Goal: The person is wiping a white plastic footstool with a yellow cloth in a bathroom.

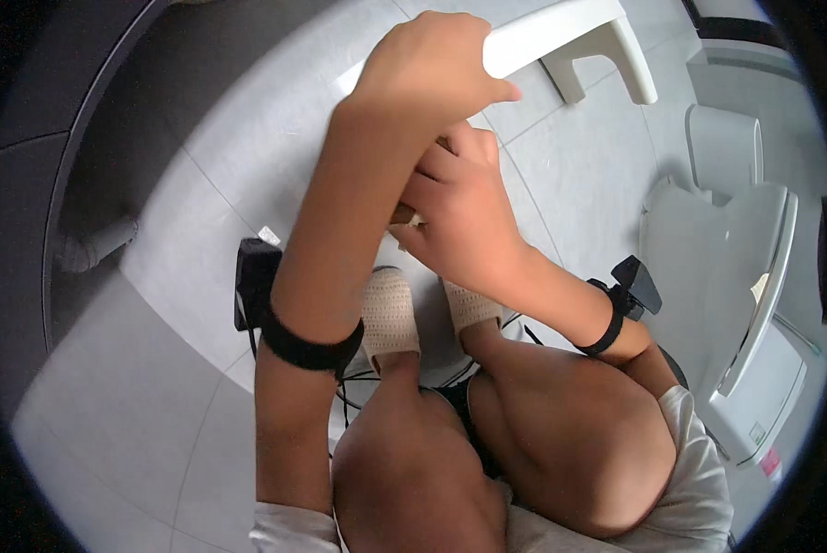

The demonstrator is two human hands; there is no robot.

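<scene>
My left hand (430, 66) is closed over a white plastic stool-like piece (551, 34), whose legs show to the right of the hand. The part under my palm is hidden. Below it, my right hand (465, 200) has its fingers curled around a small brown object (403, 214) with a pale, ragged edge. My left forearm crosses in front and covers much of that object, so its kind cannot be told. Both hands are in front of my knees, above the tiled floor.
Beige woven slippers (391, 311) are on my feet, with black cables (358, 378) close by. A small whitish scrap (269, 236) lies on the floor. Dark furniture (23, 207) with a cylindrical leg (102, 245) stands left; white plastic furnishings (710, 249) stand right.
</scene>
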